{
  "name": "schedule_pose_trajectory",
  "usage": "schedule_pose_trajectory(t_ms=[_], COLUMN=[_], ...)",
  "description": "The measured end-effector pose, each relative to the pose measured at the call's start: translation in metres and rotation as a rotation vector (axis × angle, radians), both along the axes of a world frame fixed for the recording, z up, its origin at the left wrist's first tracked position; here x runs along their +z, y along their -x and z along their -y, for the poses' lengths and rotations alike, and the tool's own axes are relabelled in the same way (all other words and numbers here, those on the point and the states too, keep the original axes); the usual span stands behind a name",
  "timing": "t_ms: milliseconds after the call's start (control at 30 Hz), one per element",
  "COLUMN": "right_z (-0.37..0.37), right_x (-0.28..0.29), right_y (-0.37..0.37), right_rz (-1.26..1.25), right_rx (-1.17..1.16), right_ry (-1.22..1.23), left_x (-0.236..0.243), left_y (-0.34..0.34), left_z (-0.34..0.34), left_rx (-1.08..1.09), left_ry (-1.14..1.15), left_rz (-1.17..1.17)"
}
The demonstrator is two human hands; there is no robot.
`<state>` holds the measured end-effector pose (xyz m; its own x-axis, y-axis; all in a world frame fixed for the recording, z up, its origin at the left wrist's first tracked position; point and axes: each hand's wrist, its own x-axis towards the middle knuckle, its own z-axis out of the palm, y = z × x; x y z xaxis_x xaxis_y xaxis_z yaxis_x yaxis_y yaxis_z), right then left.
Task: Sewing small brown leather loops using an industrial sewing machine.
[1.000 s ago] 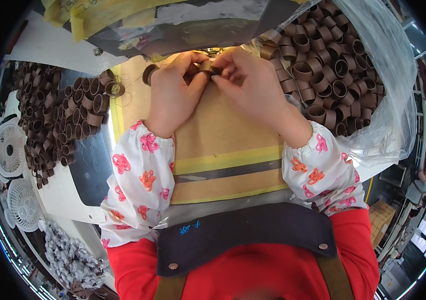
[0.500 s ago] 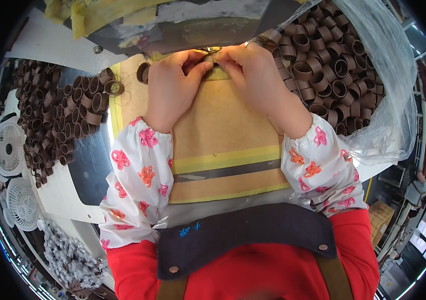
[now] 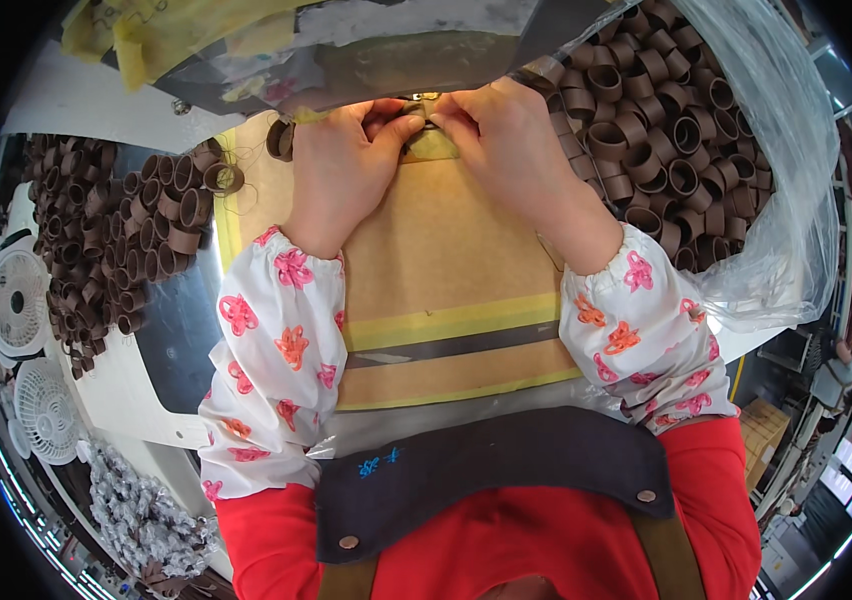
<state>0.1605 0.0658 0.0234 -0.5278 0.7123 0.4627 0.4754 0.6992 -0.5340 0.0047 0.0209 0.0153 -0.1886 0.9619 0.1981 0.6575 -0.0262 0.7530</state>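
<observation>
Both hands meet beneath the front of a taped machine head (image 3: 386, 70), beside a small lit metal part. My left hand (image 3: 344, 180) is closed in a pinch, thumb pointing toward the other hand. Facing it, my right hand (image 3: 514, 150) pinches too, its thumb and fingertips pressed together. A small dark piece shows between the fingertips, but the fingers hide its shape. Under the hands lies a tan work surface (image 3: 436, 240) edged with yellow tape. Just left of my left hand sits a brown loop (image 3: 280, 140), partly covered by that hand.
Brown loops (image 3: 161, 215) with loose threads are heaped on the left. More brown loops (image 3: 636, 140) fill a clear plastic bag (image 3: 796, 230) on the right. Two white fans (image 3: 21, 300) stand at far left, above a silvery pile (image 3: 146, 510). A cardboard box (image 3: 764, 435) is at far right.
Both hands stay at the lit spot with only slight finger shifts. The view has tilted a little, so the machine head appears slightly changed in position.
</observation>
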Motion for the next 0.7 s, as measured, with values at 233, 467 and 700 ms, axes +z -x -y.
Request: schedule_pose_trajectory(t_ms=[233,467,700], right_z=[0.0033,0.0001,-0.0018], right_x=[0.0081,0.0062,0.0014], right_y=[0.0014,0.007,0.0066], right_rz=[0.138,0.149,0.138], right_rx=[-0.084,-0.089,-0.092], right_ry=[-0.083,-0.083,-0.159], left_x=[-0.0015,-0.001,-0.0005], left_y=[0.0028,0.008,0.0042], left_z=[-0.0003,0.0002,-0.0002], left_rx=[-0.011,-0.035,-0.038], left_ry=[0.001,0.009,-0.027], left_rz=[0.011,0.062,0.009])
